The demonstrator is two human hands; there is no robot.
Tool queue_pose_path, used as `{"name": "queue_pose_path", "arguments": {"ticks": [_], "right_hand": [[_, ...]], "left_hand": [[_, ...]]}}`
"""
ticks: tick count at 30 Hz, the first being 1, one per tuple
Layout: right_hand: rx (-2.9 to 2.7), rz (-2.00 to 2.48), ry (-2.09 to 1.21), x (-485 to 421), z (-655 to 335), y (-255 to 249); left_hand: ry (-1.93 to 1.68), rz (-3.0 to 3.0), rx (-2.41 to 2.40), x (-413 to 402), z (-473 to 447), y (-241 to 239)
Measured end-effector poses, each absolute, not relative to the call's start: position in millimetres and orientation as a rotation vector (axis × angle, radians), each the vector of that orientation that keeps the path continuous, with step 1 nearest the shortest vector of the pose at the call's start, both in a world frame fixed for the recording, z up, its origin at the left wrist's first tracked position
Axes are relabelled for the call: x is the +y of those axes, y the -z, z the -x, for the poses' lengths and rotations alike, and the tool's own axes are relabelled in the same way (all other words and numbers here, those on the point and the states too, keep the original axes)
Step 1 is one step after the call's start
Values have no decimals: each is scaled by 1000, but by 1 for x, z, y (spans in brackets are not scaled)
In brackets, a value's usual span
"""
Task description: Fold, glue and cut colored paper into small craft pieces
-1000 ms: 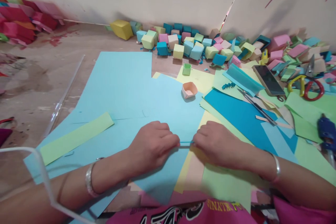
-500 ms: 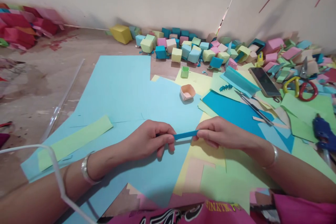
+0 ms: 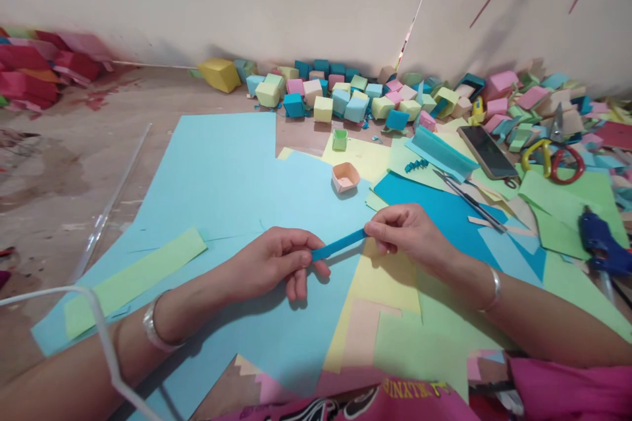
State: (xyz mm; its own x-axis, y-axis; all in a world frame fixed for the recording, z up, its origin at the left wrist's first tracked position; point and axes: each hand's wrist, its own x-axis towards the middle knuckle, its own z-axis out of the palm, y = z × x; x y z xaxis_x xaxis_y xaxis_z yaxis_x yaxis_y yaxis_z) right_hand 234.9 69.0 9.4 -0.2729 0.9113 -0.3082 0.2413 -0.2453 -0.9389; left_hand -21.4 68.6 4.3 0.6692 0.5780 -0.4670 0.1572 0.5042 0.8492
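Note:
A narrow blue paper strip (image 3: 340,245) is stretched between my two hands, above the light blue sheet (image 3: 222,171). My left hand (image 3: 281,262) pinches its left end between thumb and fingers. At the higher right end, my right hand (image 3: 402,231) grips the strip with thumb and forefinger. Beyond the hands stand a small peach paper box (image 3: 345,177), open at the top, and a tiny green paper box (image 3: 340,139). A pale green paper strip (image 3: 138,281) lies left of my left hand.
Many paper cubes (image 3: 340,99) line the wall. To the right lie a phone (image 3: 488,151), scissors with yellow and red handles (image 3: 553,161), slim grey scissors (image 3: 474,202) and a blue glue gun (image 3: 602,243). A white cable (image 3: 103,335) crosses over my left forearm.
My right hand has risen slightly, so the blue strip now slants up to the right. More of the strip shows between the hands. The camera view has shifted a little.

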Motion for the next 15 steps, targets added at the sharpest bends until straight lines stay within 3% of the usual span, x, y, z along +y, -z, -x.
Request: {"name": "queue_pose_path", "arguments": {"ticks": [15], "right_hand": [[-1304,1184,-1637,65,-227,-11]], "left_hand": [[-198,-1299,838,66,5,-20]]}}
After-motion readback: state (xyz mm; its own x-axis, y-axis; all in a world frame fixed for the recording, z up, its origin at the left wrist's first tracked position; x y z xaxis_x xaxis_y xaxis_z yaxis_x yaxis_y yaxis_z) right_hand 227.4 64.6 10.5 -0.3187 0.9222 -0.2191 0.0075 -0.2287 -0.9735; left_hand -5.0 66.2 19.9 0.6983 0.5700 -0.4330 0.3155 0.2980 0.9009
